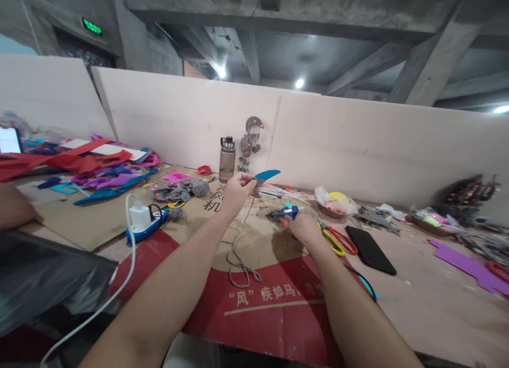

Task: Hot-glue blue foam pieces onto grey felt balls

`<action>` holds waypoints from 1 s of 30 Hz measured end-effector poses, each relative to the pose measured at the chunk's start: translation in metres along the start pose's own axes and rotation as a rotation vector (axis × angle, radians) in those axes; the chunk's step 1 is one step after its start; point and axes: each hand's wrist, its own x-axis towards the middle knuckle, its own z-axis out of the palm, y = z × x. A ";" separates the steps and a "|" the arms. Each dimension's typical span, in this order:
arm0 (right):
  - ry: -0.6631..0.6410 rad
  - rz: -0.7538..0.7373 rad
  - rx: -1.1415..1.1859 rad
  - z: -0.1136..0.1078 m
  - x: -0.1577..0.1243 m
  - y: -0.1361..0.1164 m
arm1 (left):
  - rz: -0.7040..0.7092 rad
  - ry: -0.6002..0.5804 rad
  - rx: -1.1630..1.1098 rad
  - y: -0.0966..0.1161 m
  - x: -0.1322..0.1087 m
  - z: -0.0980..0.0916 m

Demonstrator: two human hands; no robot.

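Observation:
My left hand [242,187] pinches a blue, curved, pointed piece [269,174] that looks like felt, together with a small grey bit at its base. Grey yarn [238,264] trails down from those fingers and lies in loops on the cardboard [254,304]. My right hand [304,225] is closed around a blue glue gun [289,212], low over the table and pointing left; its black cord [366,283] runs out below my forearm. Just right of that hand lie scissors with yellow handles [333,241] and scissors with red handles [345,241].
A bottle [227,160] stands by the white partition [167,113]. At left are a power strip [148,227], grey yarn pieces [178,190] and coloured felt strips [107,166]. To the right lie a phone [370,250], a bowl [334,206] and purple felt [463,262]. Someone's arm [16,206] shows at far left.

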 end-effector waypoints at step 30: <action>0.119 -0.179 0.816 -0.037 -0.046 -0.110 | 0.344 -0.066 0.459 0.013 -0.032 0.018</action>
